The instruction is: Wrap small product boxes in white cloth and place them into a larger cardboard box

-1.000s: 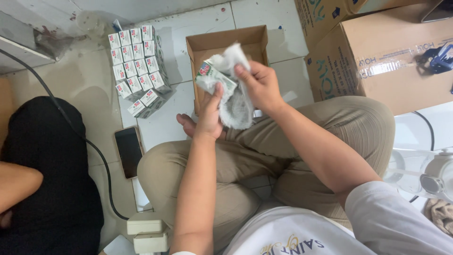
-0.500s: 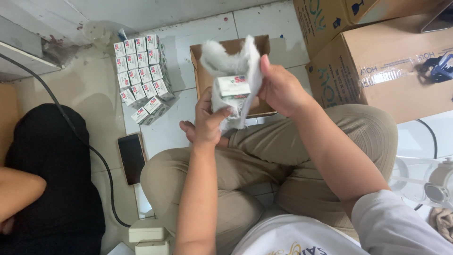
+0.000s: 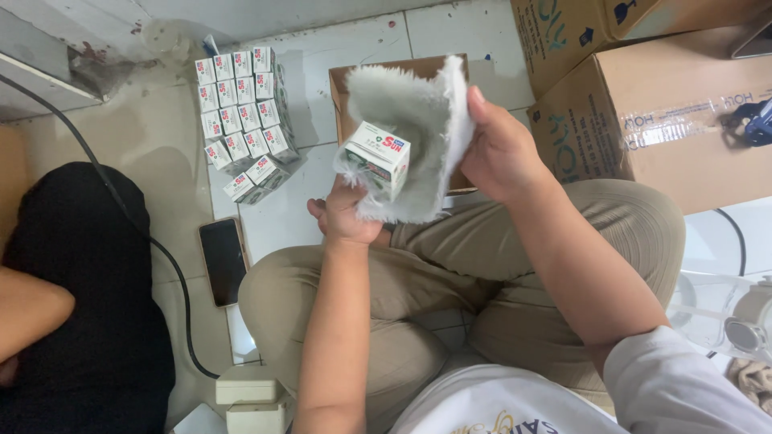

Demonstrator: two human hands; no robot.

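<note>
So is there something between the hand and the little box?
Yes. A fluffy grey cloth lies between the left hand and the small white box. The right hand pinches the cloth's edge, not the box.

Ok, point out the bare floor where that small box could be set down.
Bare tile lies between the stacked boxes and the open carton, running toward the knee beside the phone. It is crowded at right, where big cartons meet the leg.

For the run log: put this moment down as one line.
left hand: holds small white carton | right hand: holds grey fluffy cloth behind carton | stacked cartons on floor
</note>
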